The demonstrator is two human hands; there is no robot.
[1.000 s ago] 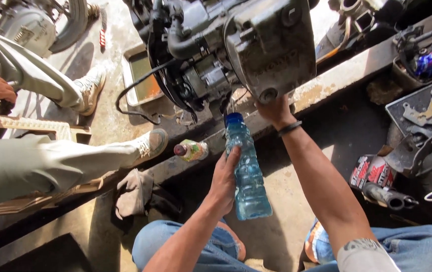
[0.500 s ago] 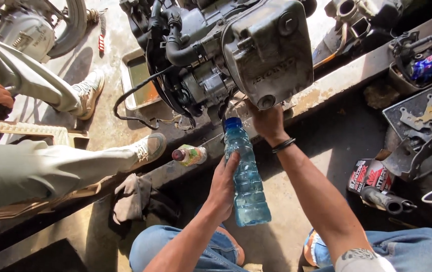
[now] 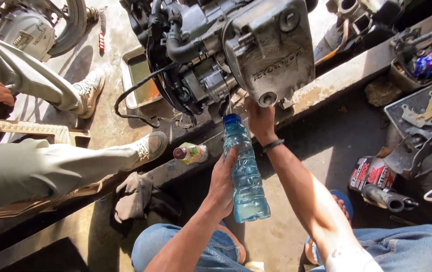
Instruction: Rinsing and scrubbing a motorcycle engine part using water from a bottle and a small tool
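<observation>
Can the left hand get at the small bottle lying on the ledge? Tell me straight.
Probably not as things stand: the left hand is wrapped around the blue plastic bottle. The small bottle lies close beside it with nothing between, so only the full grip stands in the way.

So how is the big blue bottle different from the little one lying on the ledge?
The blue plastic bottle is large, held nearly upright by the left hand, and has a blue cap. The small bottle is far shorter, lies on its side untouched, and has a dark red cap. Both are capped.
</observation>
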